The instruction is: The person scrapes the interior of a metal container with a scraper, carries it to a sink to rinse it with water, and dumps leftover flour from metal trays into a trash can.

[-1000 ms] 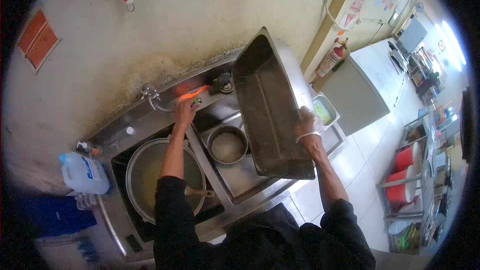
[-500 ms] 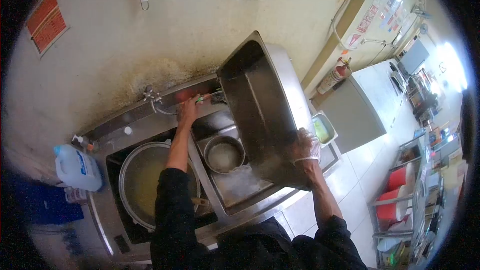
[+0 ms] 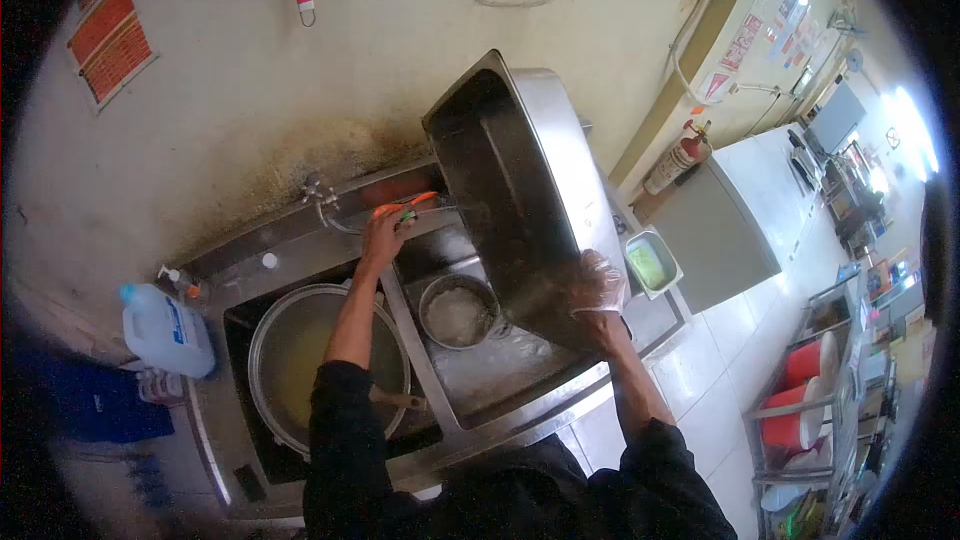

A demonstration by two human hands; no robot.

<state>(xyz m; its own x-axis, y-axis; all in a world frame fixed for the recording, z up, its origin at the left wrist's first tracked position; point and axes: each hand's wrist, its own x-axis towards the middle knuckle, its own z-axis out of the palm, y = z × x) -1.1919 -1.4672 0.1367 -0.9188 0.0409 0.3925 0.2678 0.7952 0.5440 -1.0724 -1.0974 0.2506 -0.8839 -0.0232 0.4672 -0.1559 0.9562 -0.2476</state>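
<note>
My left hand [image 3: 383, 238] is closed around a thin hose [image 3: 345, 229] with a green part by the fingers; the hose runs from the wall tap [image 3: 318, 195]. A bright orange curved piece [image 3: 412, 202] shows just above that hand, its kind unclear. In a clear plastic glove, my right hand [image 3: 598, 285] grips the lower right edge of a deep rectangular steel pan [image 3: 550, 140]. The pan is tipped up on its side over the right sink basin [image 3: 490, 385], its hollow facing left. Beneath it, a round pot [image 3: 460, 310] with cloudy water sits in the basin.
A large round pot [image 3: 256, 355] of yellowish liquid fills the left basin, a handle leaning over its rim. A plastic jug [image 3: 165, 330] stands at the left. To the right are a small steel container [image 3: 653, 262], a fire extinguisher [image 3: 680, 158] and a rack [image 3: 800, 475].
The view has shifted slightly. The pan is angled a little differently, and my right hand has moved inward with it. The orange piece above my left hand now shows plainly.
</note>
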